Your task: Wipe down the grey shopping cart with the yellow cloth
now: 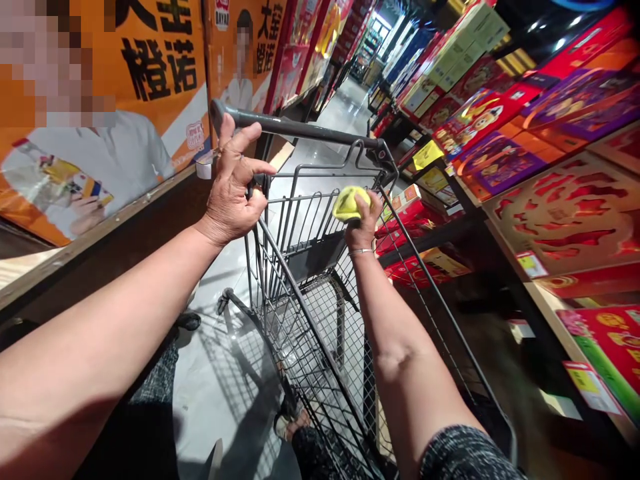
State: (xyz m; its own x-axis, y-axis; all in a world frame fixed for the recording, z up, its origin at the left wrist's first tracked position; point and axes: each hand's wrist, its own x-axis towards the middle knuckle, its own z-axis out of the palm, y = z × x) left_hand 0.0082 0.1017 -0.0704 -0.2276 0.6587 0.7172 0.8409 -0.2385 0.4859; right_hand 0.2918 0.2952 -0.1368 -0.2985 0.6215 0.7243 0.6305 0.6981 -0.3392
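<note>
A metal shopping cart with wire sides stands in front of me, its dark handle bar at the far end. Over its near-left top corner is my left hand, fingers spread apart; the palm side is hidden, so I cannot tell how firmly it touches the frame. My right hand is closed around a crumpled yellow cloth, above the cart's wire basket near the right rail. A thin bracelet circles the right wrist.
Orange printed cartons line a shelf close on the left. Red and purple gift boxes fill shelves on the right, with price tags along the edges. A grey tiled aisle runs away between them. My feet are beside the cart's wheels.
</note>
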